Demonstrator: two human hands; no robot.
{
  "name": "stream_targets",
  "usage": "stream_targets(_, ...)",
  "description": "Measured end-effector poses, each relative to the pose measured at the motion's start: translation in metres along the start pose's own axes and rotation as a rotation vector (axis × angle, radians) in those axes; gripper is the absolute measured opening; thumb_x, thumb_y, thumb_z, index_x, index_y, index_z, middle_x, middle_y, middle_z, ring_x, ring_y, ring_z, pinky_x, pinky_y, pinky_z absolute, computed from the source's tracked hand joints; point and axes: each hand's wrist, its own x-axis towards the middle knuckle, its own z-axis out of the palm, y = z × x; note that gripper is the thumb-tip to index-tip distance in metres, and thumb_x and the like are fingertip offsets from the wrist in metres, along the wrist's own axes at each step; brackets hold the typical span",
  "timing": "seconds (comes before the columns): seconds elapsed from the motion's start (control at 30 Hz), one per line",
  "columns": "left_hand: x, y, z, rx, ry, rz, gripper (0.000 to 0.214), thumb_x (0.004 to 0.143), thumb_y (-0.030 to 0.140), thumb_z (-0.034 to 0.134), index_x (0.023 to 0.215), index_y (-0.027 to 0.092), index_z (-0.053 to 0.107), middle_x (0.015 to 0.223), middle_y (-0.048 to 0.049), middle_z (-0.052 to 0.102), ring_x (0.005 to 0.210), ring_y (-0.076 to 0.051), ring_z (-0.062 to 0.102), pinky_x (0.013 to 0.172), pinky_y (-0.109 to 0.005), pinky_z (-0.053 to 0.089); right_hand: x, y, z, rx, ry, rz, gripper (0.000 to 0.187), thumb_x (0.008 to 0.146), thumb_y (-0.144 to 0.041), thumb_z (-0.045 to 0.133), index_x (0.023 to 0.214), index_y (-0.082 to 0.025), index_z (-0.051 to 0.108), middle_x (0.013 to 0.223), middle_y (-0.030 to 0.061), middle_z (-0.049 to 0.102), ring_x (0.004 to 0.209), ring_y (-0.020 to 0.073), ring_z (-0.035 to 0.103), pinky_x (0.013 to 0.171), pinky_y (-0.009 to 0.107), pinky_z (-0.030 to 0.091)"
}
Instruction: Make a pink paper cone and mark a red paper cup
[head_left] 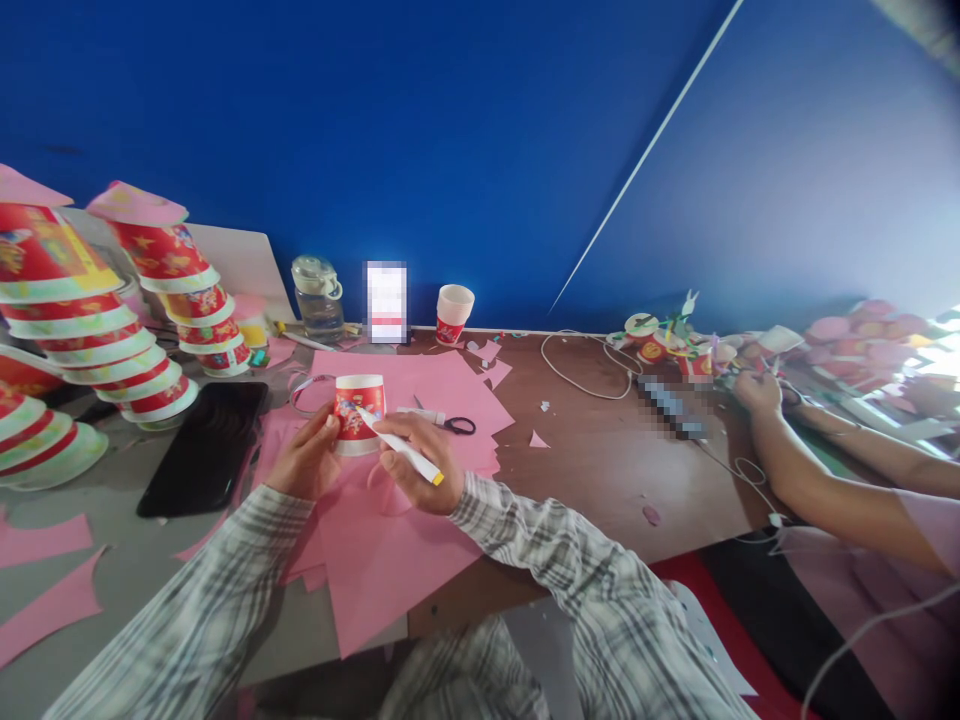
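My left hand (pixel 309 452) is closed around the left side of a red and white paper cup (pixel 361 425), which stands over the pink paper sheets (pixel 375 585). In my right hand (pixel 427 455) is a white marker (pixel 409 452) with a yellow end, its tip at the cup's printed side. Whether the tip touches the cup I cannot tell. Behind my right hand lie scissors (pixel 460 426) with dark handles, partly hidden by the hand.
Tall stacks of decorated paper cups (pixel 199 290) lean at the left near a black phone (pixel 206 447). At the back stand a water bottle (pixel 318 300) and another paper cup (pixel 453 316). A co-worker's hands (pixel 757 395) are busy at the right. A white cable (pixel 581 385) crosses the table.
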Motion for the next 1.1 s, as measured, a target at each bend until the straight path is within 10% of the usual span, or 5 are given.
stream_targets(0.23,0.0009,-0.0015,-0.0028,0.031,0.0,0.019,0.037,0.072,0.029,0.052,0.107,0.016,0.053,0.097,-0.0088,0.06,0.093,-0.024,0.054,0.079,-0.038,0.043,-0.0014,0.0004,0.001,-0.094,-0.038,-0.065,0.019,0.085,-0.025,0.049,0.098,-0.016,0.06,0.091,0.0076,0.071,0.103,0.023,0.065,0.099,0.038,0.051)
stream_targets(0.6,-0.0006,0.0025,0.0031,0.04,0.024,0.012,0.039,0.069,0.029,0.055,0.106,0.016,0.053,0.094,-0.0094,0.062,0.091,-0.024,0.055,0.076,-0.038,0.045,-0.0018,0.0036,0.0043,-0.106,-0.04,-0.102,0.014,0.084,-0.022,0.047,0.088,-0.017,0.06,0.074,0.0026,0.071,0.074,0.0171,0.069,0.097,0.042,0.053)
stream_targets(1.1,-0.001,0.002,0.0029,-0.058,-0.072,-0.046,0.033,0.075,0.024,0.048,0.106,0.012,0.053,0.1,-0.0125,0.06,0.098,-0.024,0.052,0.083,-0.041,0.041,0.001,0.0055,-0.0007,-0.019,0.052,-0.028,0.024,0.087,-0.024,0.05,0.109,-0.019,0.056,0.104,0.0088,0.067,0.1,0.0185,0.066,0.091,0.032,0.054)
